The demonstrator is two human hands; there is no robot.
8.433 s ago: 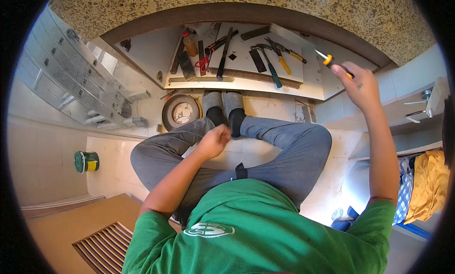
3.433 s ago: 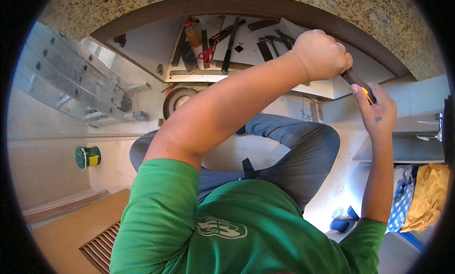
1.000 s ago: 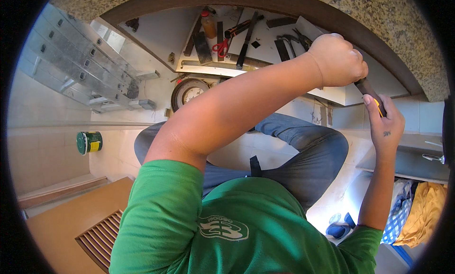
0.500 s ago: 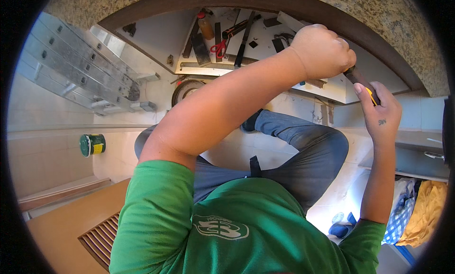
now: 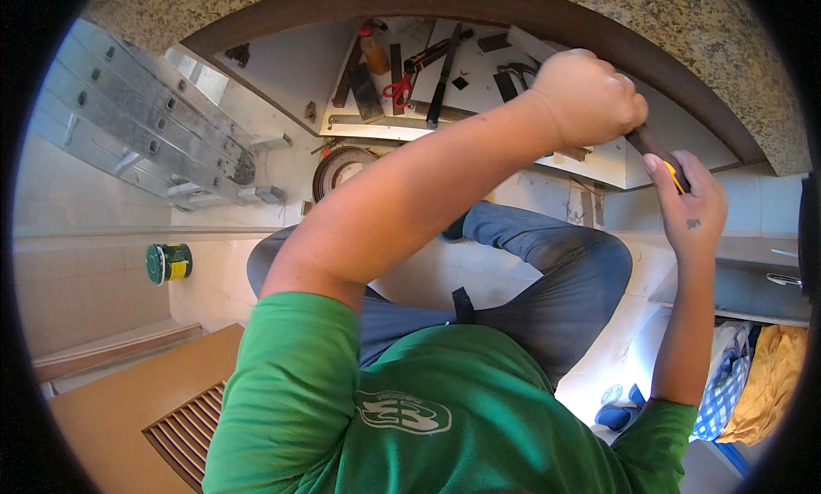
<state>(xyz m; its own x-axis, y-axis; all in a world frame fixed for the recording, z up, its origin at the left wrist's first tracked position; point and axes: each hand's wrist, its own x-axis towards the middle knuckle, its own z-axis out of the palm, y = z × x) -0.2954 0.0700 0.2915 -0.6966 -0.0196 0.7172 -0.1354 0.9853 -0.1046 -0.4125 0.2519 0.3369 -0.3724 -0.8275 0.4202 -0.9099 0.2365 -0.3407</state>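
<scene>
My left hand (image 5: 592, 100) is closed in a fist over the upper end of a short dark brown strip (image 5: 648, 145), below the counter's curved edge. My right hand (image 5: 694, 195) grips the strip's lower end, its thumb laid along it. A small yellow piece (image 5: 674, 174) shows beside that thumb; its kind is unclear. My left fist hides the strip's far end. Just left of that fist, a hammer (image 5: 516, 69) lies partly hidden on the cabinet shelf.
Red-handled scissors (image 5: 398, 90), a bottle (image 5: 374, 51), dark strips and other tools lie in the open cabinet. A granite counter (image 5: 727, 58) overhangs it. An aluminium ladder (image 5: 145, 118) and a green bucket (image 5: 168, 263) are at left. Cloths (image 5: 761, 383) hang at lower right.
Both hands stay on the dark brown strip. They have shifted only slightly, a little to the right and down in view.
</scene>
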